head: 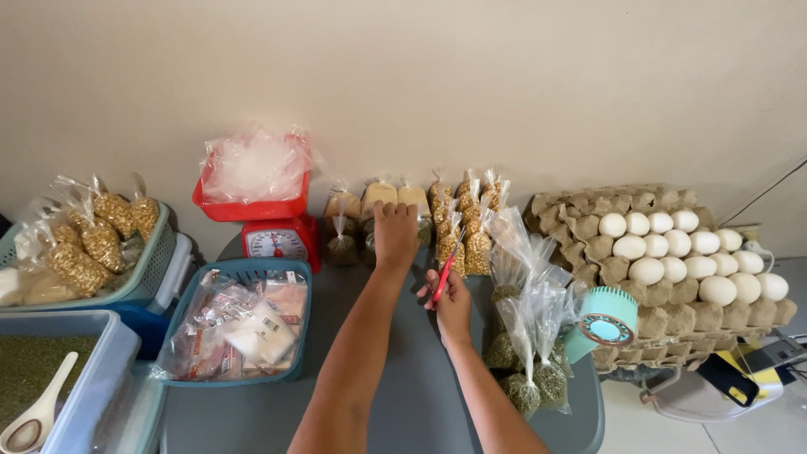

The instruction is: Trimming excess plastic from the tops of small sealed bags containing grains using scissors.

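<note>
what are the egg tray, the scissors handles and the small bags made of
Egg tray: likely moulded paper pulp, matte grey-brown, rough. Scissors handles in the right hand: seemingly glossy red plastic. Small bags: thin clear plastic film, shiny and crinkled.

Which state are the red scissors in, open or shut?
Shut, as far as visible: the red scissors in the right hand show one narrow blade line pointing up toward the bagged goods; no spread blades.
</note>
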